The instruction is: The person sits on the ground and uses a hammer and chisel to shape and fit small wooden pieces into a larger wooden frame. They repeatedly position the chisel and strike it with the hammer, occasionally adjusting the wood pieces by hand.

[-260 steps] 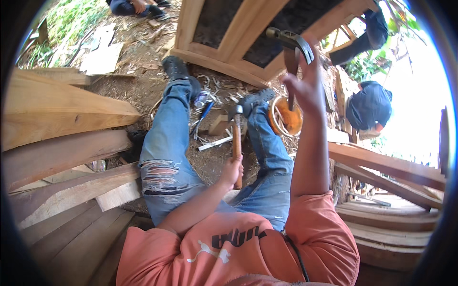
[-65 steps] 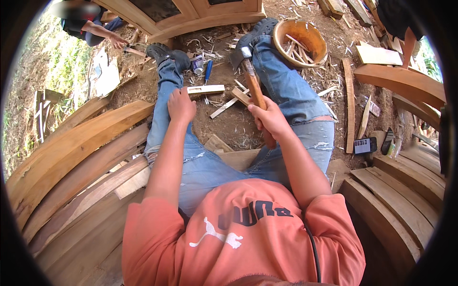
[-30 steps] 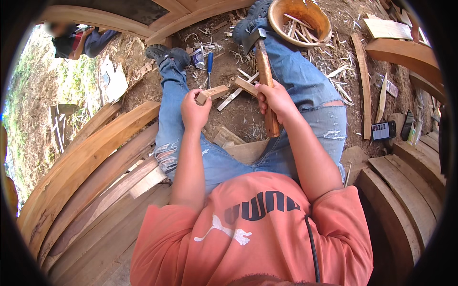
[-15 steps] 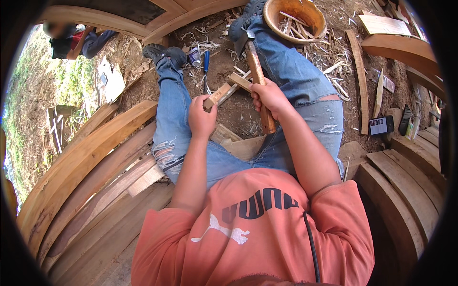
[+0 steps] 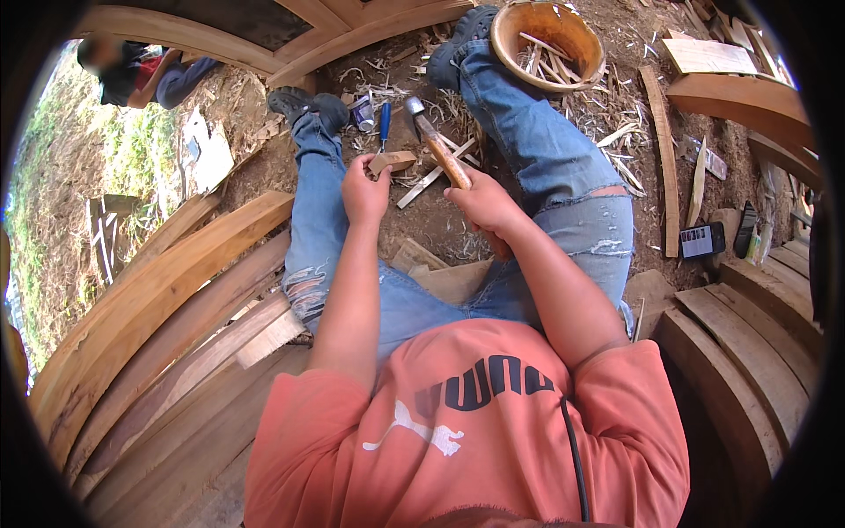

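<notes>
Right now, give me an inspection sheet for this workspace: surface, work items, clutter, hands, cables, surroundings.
Surface: bare dirt ground strewn with wood shavings.
Work items: small wooden piece; hammer with wooden handle, head pointing away from the person.
Clutter: orange bowl holding wood slivers; blue-handled tool near the feet; dark flat device on the right; loose offcuts.
Hands: left hand has its grip closed on the small wooden piece; right hand has its grip closed on the hammer.
Cables: thin black cord over the shirt.
Surroundings: curved planks stacked left and right; another person at upper left.
</notes>
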`<state>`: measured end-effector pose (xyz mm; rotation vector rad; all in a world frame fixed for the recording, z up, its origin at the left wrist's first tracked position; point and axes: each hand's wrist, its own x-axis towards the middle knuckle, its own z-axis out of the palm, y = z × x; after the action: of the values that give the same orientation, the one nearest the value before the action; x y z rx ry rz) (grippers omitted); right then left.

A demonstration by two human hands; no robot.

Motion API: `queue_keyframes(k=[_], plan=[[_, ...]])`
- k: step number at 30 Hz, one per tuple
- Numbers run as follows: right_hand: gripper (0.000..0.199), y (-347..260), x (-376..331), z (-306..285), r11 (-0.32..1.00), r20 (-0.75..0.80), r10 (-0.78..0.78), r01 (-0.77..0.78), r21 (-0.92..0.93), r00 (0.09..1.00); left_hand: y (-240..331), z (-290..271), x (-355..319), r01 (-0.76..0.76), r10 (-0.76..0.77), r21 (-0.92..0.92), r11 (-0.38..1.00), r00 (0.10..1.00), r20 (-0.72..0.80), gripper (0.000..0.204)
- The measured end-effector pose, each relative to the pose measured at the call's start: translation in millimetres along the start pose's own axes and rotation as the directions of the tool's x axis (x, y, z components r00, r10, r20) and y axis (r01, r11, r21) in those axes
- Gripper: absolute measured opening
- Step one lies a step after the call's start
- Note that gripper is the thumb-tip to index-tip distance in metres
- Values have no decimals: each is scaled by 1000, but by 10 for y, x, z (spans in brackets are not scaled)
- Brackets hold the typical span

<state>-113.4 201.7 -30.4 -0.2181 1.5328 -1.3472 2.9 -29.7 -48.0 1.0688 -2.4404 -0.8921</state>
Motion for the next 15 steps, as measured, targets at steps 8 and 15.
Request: queue_keyframes(k=[8, 15], plan=[[38, -78, -95, 105, 983, 12, -26, 28, -181, 1000, -11, 38, 3, -16, 16, -24, 1000, 1000, -4, 36], [38, -82, -137, 206, 964, 29, -130, 133, -230, 991, -80, 150, 30, -51, 50, -16, 999, 999, -22, 34]])
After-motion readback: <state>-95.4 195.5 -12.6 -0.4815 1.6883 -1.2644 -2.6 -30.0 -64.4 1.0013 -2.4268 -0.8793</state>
